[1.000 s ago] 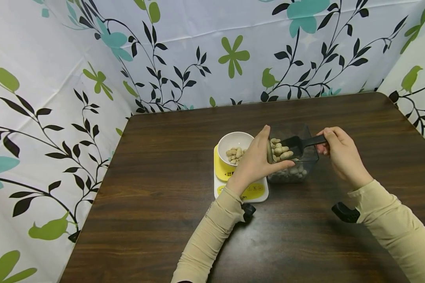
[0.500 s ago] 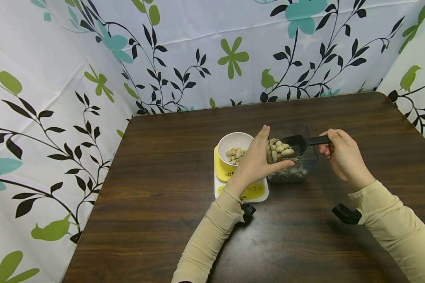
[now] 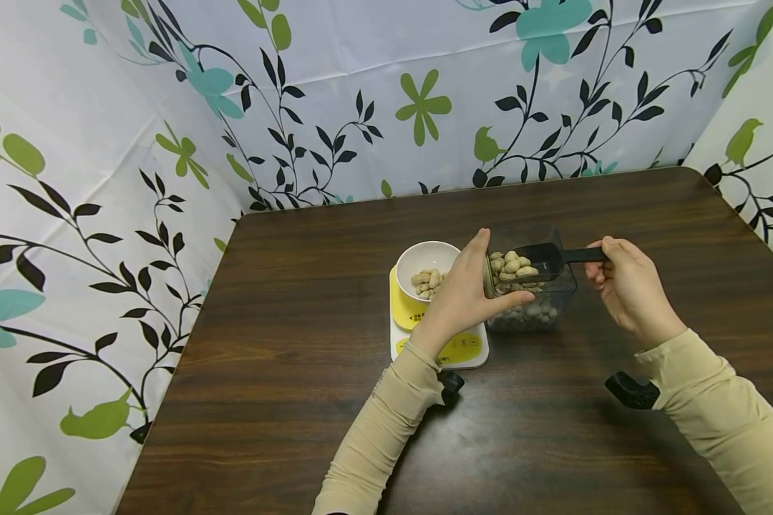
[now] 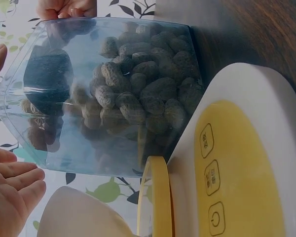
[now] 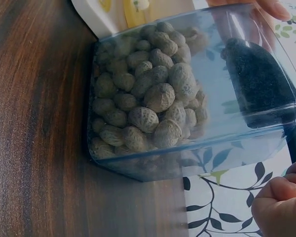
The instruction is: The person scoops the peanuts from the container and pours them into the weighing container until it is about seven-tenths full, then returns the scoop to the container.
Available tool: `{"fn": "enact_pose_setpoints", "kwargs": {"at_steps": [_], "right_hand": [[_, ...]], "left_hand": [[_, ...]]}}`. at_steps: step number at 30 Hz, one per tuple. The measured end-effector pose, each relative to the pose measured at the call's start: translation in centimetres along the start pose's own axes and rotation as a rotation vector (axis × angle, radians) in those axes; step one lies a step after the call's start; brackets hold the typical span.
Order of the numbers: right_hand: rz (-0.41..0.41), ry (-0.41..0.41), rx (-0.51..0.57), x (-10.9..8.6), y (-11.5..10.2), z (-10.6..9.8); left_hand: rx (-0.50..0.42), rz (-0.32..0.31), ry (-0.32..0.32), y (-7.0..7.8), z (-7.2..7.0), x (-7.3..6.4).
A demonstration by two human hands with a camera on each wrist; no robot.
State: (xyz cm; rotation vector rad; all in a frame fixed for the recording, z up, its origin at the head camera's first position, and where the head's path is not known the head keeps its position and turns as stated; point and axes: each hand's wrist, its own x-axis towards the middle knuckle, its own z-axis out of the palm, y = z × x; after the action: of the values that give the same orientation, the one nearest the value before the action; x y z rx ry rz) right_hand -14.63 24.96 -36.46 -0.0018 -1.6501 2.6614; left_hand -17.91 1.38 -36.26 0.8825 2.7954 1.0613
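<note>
My right hand [image 3: 631, 290] pinches the handle of a black scoop [image 3: 582, 255] between thumb and fingers. The scoop's head lies inside a clear plastic container [image 5: 212, 64], at its mouth, with peanuts [image 3: 512, 266] at its left edge. More unshelled peanuts [image 5: 158, 96] fill the container's lower part. On the container's left side, my left hand [image 3: 460, 304] rests with fingers straight and thumb spread along the near side; it partly covers a white bowl [image 3: 430, 252]. Several peanuts [image 3: 427, 277] lie in that bowl, which stands on a yellow and white kitchen scale [image 3: 460, 352].
Scale and container stand side by side on a dark wooden table [image 3: 283, 322]. A white curtain [image 3: 361, 107] with leaf and flower prints hangs behind the table and at both sides. Black wrist devices show below both sleeves.
My right hand has drawn the scoop slightly to the right within the container's mouth. More peanuts show left of the scoop. My left hand keeps its place.
</note>
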Motion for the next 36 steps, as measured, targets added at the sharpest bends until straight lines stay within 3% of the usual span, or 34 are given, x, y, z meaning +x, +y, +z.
{"fn": "enact_pose_setpoints", "kwargs": {"at_steps": [11,36], "right_hand": [[0.011,-0.026,-0.092,0.2,0.4,0.6],[0.041,-0.011,0.038,0.2,-0.5,1.0]], "left_hand": [[-0.013,0.003,-0.003,-0.3,0.1,-0.1],[-0.011,0.015,0.011,-0.2,-0.5,0.1]]}}
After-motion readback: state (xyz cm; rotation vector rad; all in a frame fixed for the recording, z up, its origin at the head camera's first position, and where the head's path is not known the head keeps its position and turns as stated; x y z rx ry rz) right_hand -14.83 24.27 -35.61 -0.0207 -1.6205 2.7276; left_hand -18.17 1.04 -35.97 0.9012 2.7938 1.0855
